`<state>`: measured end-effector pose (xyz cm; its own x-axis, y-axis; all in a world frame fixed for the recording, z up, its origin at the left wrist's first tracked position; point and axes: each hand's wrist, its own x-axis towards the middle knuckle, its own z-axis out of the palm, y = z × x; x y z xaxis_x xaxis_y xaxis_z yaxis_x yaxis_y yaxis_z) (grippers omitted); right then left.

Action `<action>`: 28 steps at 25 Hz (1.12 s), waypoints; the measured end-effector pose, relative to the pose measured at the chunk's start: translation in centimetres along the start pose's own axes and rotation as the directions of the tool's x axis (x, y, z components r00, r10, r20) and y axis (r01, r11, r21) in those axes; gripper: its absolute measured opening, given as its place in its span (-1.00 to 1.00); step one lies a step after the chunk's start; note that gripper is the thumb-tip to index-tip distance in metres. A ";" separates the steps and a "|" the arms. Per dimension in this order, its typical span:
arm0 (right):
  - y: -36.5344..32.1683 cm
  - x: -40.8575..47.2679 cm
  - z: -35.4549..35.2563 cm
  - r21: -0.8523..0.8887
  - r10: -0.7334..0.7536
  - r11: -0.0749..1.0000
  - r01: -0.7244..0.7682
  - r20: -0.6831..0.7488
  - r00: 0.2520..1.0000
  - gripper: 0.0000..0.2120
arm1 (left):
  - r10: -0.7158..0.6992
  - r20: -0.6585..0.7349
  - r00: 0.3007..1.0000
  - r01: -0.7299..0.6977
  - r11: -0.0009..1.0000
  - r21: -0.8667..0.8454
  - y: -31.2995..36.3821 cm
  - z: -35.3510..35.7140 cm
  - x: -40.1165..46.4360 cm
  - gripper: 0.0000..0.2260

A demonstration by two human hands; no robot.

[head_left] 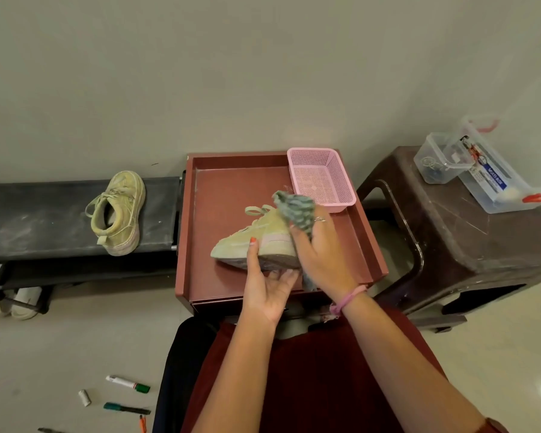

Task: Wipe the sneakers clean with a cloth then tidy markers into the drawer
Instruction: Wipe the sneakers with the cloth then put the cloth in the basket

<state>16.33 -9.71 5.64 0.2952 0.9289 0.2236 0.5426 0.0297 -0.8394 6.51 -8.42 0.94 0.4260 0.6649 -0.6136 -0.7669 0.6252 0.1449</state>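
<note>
A pale green sneaker (256, 237) is held on its side above the reddish-brown cabinet top (222, 195). My left hand (267, 284) grips it from below at the sole, thumb on its side. My right hand (320, 254) holds a bunched grey-green cloth (295, 209) against the sneaker's heel end. The second sneaker (117, 212) lies on the black bench at the left. Several markers lie on the floor at the lower left, among them a white one with a green cap (127, 383) and a dark green one (126, 409). The drawer front below the cabinet top is mostly hidden by my arms.
A pink mesh basket (320, 178) sits at the cabinet top's back right corner. To the right, a brown plastic stool (456, 232) carries clear plastic boxes (484, 170). White shoes (16, 303) sit under the black bench (44, 220). A small white spool (84, 397) lies among the markers.
</note>
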 end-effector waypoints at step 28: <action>1.7 1.1 3.1 -0.436 0.111 0.894 -0.101 -0.003 0.994 -0.64 | 0.008 0.001 1.000 -0.008 0.997 0.072 -0.1 -3.9 2.7 -0.39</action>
<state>15.11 -7.52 2.91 0.3561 0.9253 0.1304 0.7980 -0.2286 -0.5575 5.86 -8.32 -3.78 0.4206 0.6699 -0.6118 -0.7338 0.6477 0.2049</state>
